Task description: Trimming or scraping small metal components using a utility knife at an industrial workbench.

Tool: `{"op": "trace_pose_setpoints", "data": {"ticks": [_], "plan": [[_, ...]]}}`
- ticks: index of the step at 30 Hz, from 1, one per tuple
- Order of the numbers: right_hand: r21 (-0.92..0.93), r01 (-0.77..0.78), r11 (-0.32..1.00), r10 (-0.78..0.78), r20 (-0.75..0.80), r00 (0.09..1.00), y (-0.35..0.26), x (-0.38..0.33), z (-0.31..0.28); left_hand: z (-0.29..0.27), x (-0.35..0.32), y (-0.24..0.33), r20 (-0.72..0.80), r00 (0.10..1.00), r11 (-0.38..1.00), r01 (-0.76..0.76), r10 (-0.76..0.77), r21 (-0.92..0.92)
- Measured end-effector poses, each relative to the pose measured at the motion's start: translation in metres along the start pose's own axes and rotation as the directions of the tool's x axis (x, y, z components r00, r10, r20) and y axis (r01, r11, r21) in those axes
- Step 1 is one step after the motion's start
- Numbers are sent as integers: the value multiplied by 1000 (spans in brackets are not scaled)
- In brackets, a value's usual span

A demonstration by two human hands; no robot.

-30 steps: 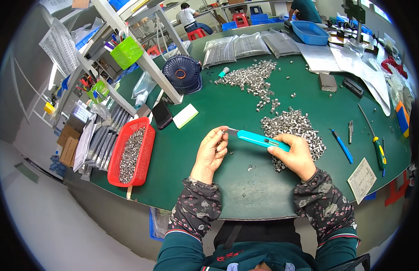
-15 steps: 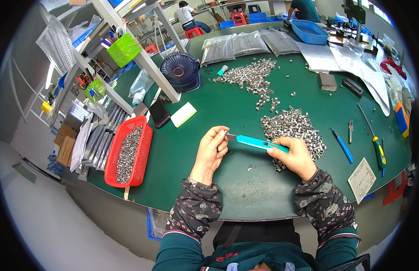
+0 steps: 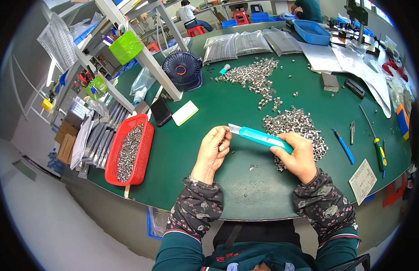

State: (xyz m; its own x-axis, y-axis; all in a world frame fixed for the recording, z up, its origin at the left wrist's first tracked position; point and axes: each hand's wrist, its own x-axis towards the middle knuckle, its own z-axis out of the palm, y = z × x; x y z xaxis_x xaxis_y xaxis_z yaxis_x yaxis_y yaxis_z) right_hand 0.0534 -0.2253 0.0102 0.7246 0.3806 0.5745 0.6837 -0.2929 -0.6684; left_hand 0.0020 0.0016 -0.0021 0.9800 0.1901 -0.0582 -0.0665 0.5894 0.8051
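My right hand point(image 3: 298, 152) is wrapped round the turquoise handle of a utility knife point(image 3: 263, 137). The blade points left, its tip close to the fingertips of my left hand point(image 3: 213, 150). Thumb and forefinger of that left hand pinch a small metal ring point(image 3: 227, 131), mostly covered by the fingers. Beside and behind my right hand lies a pile of short metal rings point(image 3: 295, 128). A second, looser pile of metal rings point(image 3: 254, 77) spreads farther back on the green table point(image 3: 236, 194).
At the left stands a red basket point(image 3: 147, 156) of small metal parts. Near it are a phone point(image 3: 161, 111), a pale block point(image 3: 185, 113) and a fan point(image 3: 181, 70). On the right lie a blue pen-like tool point(image 3: 343, 147), a screwdriver-like tool point(image 3: 379, 153) and a printed sheet point(image 3: 363, 181).
The knife has turned: its broad side faces up more, and more blade shows. Its tip has risen slightly by my left fingertips. The whole view has shifted a little.
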Motion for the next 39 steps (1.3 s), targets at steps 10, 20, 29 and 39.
{"op": "trace_pose_setpoints", "data": {"ticks": [10,20,29,39], "plan": [[-35,-96,995,99,94,991,1,0,-1,-1,1,2,1,1000,1000,-25,25,2],[-15,-111,994,112,137,984,0,0,-1,-3,1,0,-16,999,999,-39,39,-22],[16,-171,985,165,179,970,-1,1,-2,-3,0,0,-16,999,999,-36,35,-11],[36,-349,936,319,327,890,1,3,-3,1,-1,-2,4,999,998,-50,50,38]]}}
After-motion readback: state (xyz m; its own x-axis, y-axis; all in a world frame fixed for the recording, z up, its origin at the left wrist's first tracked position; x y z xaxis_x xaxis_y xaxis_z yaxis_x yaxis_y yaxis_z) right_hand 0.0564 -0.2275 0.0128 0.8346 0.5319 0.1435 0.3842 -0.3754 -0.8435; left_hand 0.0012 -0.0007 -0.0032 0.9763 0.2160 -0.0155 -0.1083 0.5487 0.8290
